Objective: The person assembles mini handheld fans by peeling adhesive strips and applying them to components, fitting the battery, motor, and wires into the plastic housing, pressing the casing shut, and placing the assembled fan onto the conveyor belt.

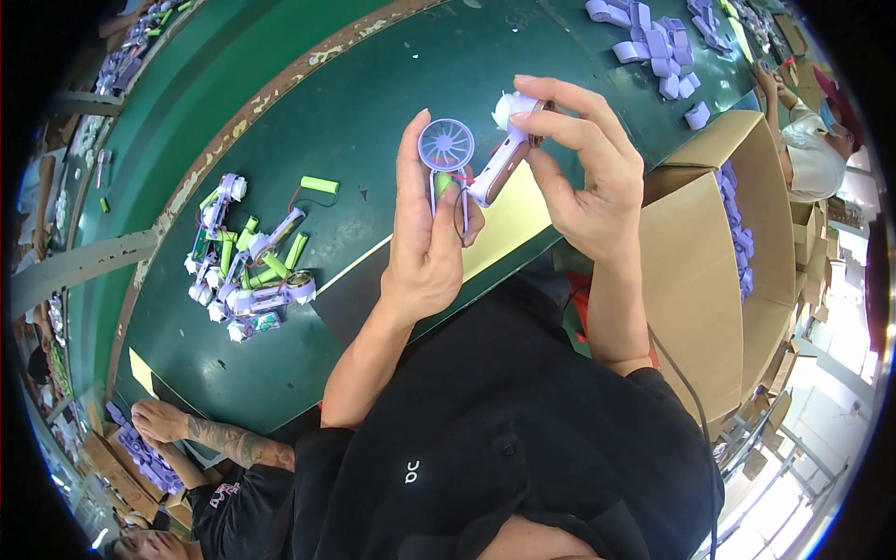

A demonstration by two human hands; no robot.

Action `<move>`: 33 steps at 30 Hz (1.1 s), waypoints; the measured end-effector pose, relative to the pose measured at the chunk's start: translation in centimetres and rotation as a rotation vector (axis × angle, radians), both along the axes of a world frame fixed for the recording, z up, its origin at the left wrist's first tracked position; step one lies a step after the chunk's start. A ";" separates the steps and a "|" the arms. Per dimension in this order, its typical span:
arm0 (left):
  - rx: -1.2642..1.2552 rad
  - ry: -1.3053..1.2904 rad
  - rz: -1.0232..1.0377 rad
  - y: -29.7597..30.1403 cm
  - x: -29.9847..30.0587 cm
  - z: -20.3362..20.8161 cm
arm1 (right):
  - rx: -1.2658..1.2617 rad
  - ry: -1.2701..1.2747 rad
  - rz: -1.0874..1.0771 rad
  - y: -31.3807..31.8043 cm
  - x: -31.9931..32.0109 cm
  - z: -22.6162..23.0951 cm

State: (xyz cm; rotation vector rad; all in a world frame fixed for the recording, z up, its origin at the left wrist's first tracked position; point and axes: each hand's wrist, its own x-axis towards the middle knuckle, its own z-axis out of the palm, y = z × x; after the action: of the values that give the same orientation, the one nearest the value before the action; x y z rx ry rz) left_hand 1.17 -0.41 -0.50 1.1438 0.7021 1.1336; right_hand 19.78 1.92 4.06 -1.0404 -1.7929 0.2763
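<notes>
Purple grille half, likely light and stiff, is lying in the curled left hand, the right hand pinching the motor half by its end, sensibly sparing fragile wires.

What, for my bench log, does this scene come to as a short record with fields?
Left hand: holds purple grilled shell, green cylinder at its thumb
Right hand: holds white-bladed fan half
Between hands: red wire
Table, left: cluster of fan units with green cylinders
Table, far right: loose purple pieces
Beside table, right: open carton holding purple parts
Lower left: co-worker's hand
</notes>
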 end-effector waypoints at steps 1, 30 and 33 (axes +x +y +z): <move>-0.020 -0.002 0.016 -0.1 0.1 0.1 | 0.001 -0.001 0.000 -0.3 0.1 -0.1; -0.289 -0.200 -0.156 -0.6 -2.2 0.4 | -0.457 0.275 0.268 -1.0 -1.8 -0.8; -0.204 -0.076 -0.131 -1.1 -2.4 0.4 | -0.571 0.348 0.181 -1.6 -2.7 -0.9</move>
State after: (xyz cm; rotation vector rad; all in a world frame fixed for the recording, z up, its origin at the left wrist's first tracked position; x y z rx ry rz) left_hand -1.22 -1.47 -0.08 0.9545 0.6584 0.9665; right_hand 17.06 0.29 3.12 -1.1279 -1.5175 1.0624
